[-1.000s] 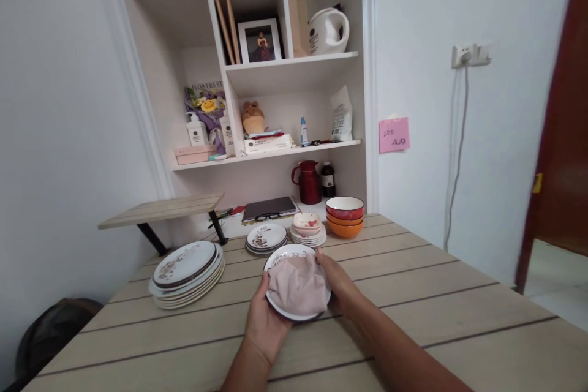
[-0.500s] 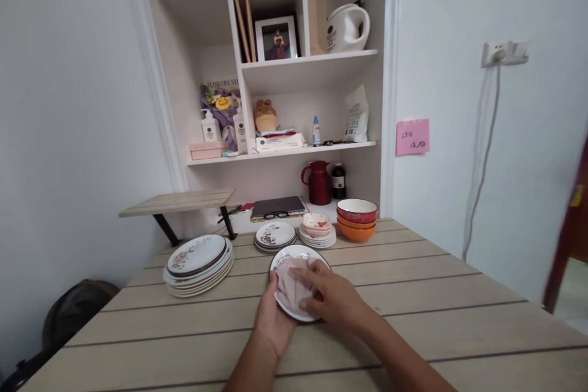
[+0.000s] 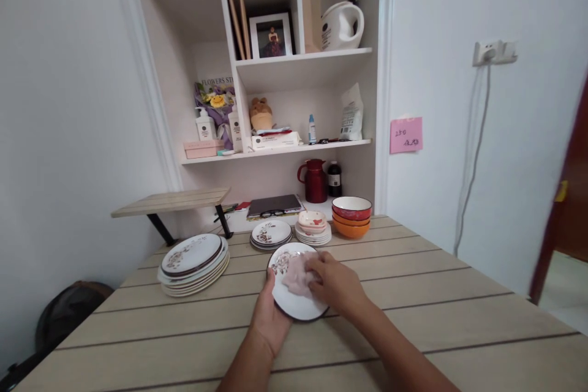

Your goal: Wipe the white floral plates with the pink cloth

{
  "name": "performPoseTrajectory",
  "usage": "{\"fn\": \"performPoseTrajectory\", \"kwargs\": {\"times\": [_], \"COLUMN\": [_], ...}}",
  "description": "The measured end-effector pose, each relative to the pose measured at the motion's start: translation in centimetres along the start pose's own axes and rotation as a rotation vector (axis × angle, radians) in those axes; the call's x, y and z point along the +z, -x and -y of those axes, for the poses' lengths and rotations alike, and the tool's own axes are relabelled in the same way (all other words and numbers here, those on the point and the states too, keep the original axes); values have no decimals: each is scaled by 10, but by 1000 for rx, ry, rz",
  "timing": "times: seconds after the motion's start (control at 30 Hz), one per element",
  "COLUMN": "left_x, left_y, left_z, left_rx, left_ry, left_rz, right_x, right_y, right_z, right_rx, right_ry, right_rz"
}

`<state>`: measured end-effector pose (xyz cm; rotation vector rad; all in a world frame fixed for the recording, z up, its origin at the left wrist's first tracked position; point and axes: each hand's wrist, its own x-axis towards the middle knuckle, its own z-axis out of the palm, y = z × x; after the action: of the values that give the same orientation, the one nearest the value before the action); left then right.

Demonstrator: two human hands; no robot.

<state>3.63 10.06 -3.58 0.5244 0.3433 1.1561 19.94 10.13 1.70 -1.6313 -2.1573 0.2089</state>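
Note:
A white plate (image 3: 294,306) with a dark rim and a floral pattern is tilted toward me above the table. My left hand (image 3: 270,312) grips its left lower edge, thumb along the rim and the other fingers hidden beneath. Bunched under the fingers of my right hand (image 3: 337,282) is a pale pink cloth (image 3: 297,275), pressed against the plate's face. Just behind lie a stack of small floral plates (image 3: 271,233) and a stack of small white plates (image 3: 314,237) with pink heart-marked dishes (image 3: 312,220) on top.
Larger stacked plates (image 3: 193,260) stand at the left, near a small raised wooden shelf (image 3: 169,201). Red and orange bowls (image 3: 351,223) are stacked at the back right. Behind the wooden table (image 3: 413,294) are a red jug (image 3: 315,182), a dark bottle (image 3: 335,179) and a laptop (image 3: 274,205).
The cloth, spread over most of the plate before, is now bunched smaller toward the right, showing the floral pattern. My right hand has closed around it. The view has shifted slightly.

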Motion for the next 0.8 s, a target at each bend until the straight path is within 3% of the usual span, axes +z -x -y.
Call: {"fn": "performPoseTrajectory", "kwargs": {"times": [0.17,0.33,0.5,0.67,0.8], "left_x": [-1,8,13,6,6], "left_y": [-1,1,4,4,4], "left_z": [-2,-2,-1,0,-2], "left_rx": [-32,-41,-32,-13,-42], "left_ry": [-12,-13,-2,24,9], "left_rz": [26,2,-30,-3,-5], "right_x": [10,17,11,2,8], "right_y": [10,1,-11,-3,7], "right_z": [15,22,4,-7,2], "right_rx": [-147,-157,-95,-6,-161], "right_ry": [-84,-195,-171,-35,-87], "right_rz": [93,-57,-147,-12,94]}}
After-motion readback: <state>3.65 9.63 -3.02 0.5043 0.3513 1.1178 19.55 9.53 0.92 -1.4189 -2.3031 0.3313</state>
